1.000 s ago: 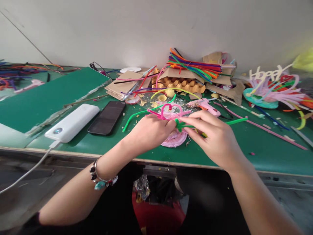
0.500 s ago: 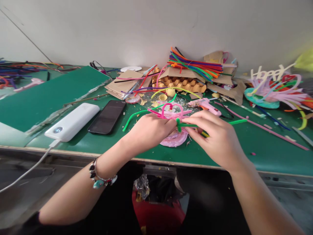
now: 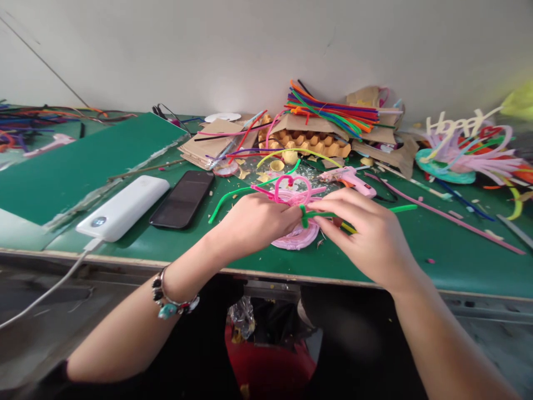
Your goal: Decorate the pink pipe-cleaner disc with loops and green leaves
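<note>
Between my two hands is a green pipe cleaner (image 3: 305, 215), bent into a small loop or knot near its middle. My left hand (image 3: 260, 219) is closed, its fingertips pinching at the looped part. Thumb and fingers of my right hand (image 3: 362, 233) pinch the straight stretch, and a green tail sticks out behind the knuckles. Just beneath and behind lies a coiled pink pipe-cleaner piece (image 3: 296, 240) with an upright pink heart (image 3: 308, 189), partly covered by my hands. Another green pipe cleaner (image 3: 227, 195) lies curved behind my left hand.
A pink glue gun (image 3: 353, 180) lies behind my right hand. At left are a black phone (image 3: 183, 200) and a white power bank (image 3: 125, 208) with a cable. Behind stand an egg carton (image 3: 308, 143) and bundled pipe cleaners (image 3: 333, 111); a decorated piece (image 3: 449, 166) is at right.
Both hands stay almost in place. The green loop has turned slightly and sits a little closer to my left fingertips; the green tail at right has shifted slightly left.
</note>
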Available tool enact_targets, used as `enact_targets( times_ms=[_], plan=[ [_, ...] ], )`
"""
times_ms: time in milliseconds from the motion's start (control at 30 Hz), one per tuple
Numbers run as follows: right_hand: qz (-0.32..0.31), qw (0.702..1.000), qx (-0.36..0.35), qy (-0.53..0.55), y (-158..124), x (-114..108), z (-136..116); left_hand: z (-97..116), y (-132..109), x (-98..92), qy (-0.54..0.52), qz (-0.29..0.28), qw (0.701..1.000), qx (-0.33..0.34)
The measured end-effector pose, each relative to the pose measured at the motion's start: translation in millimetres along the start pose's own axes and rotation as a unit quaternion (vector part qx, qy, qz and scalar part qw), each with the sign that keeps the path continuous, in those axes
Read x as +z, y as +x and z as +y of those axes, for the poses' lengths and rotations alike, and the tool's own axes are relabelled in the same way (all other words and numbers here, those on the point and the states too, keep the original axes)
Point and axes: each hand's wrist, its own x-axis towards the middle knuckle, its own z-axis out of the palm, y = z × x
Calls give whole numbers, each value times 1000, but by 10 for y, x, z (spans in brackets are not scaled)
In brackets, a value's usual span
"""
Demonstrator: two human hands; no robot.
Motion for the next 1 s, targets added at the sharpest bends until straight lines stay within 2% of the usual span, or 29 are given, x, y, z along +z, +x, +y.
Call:
enact_targets(
  times_ms=[300,433,567,800,900,1000],
  plan=[
    [-46,999,11,-1,-16,-4,23,-34,-1,12,-35,-13,999,9],
    [-86,995,27,44,-20,-22,48,-49,-9,25,-56,-8,998,23],
    [-97,986,48,126,-11,-43,108,-59,-24,32,-99,3,995,28],
    [-115,924,157,330,-9,-2,217,-72,-30,19,-225,-5,974,28],
    [-112,898,187,381,-13,29,237,-70,-25,11,-271,-15,962,28],
    [-103,891,187,401,-11,43,247,-56,-22,-6,-330,-20,943,26]
  ],
)
